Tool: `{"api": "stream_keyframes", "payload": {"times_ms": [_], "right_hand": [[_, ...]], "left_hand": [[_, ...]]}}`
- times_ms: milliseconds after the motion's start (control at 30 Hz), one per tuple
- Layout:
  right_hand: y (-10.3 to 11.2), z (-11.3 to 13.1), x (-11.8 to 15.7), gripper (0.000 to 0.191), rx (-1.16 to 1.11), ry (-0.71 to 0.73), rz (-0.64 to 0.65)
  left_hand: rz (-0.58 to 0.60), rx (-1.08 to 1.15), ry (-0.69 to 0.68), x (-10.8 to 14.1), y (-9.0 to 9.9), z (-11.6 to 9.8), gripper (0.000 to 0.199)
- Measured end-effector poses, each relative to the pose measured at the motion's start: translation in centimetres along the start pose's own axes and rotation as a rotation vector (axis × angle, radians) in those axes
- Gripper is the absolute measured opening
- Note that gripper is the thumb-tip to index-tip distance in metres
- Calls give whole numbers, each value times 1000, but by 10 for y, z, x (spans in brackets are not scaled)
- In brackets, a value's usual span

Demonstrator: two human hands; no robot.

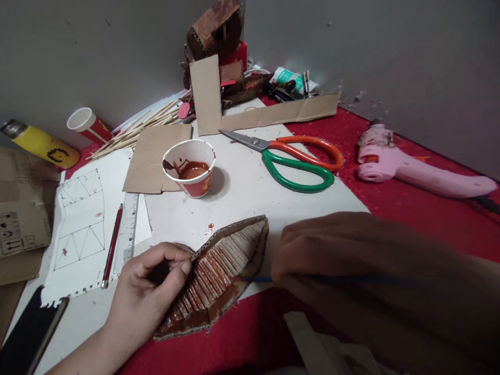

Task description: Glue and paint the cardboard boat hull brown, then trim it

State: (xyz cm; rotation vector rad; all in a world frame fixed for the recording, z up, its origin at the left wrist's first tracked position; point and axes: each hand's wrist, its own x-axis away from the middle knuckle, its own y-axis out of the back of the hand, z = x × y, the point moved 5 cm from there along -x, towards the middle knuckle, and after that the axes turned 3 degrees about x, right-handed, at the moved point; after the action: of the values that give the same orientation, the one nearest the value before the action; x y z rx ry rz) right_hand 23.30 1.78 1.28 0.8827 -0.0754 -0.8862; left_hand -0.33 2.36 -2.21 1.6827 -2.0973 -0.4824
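A leaf-shaped cardboard boat [242, 250] with a ribbed inside lies tilted at the front edge of the white board. Brown-red paint coats its near part, while the ribs toward the far tip are bare. My left hand [150, 291] pinches its upper rim between thumb and fingers. Blurred by motion, my right hand [324, 250] is closed around a paintbrush [260, 279] with a thin blue handle. The brush tip meets the boat's right inner wall. Behind the boat stands a paper cup [199, 188] with brown paint in it; a few paint drops spot the board nearby.
Scissors [297, 156] lie right of the cup, a pink glue gun [422, 169] farther right. At left are a drawing [80, 219], a pencil [112, 247], a ruler [127, 234] and a yellow bottle [42, 143]. Sticks [140, 125], cardboard strips [281, 112] and painted models [219, 31] fill the back.
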Motion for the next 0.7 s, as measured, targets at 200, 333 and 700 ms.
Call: {"api": "stream_keyframes", "payload": {"times_ms": [200,333,700], "right_hand": [[2,1,-1,15,-8,21,-68],[0,2,-3,18,-13,17,-4],[-1,1,-5,19,-37,-14,0]], "left_hand": [[5,-6,9,1,0,3,9],[5,-4,17,0,0,3,9],[-20,6,15,0,0,0,8]]}}
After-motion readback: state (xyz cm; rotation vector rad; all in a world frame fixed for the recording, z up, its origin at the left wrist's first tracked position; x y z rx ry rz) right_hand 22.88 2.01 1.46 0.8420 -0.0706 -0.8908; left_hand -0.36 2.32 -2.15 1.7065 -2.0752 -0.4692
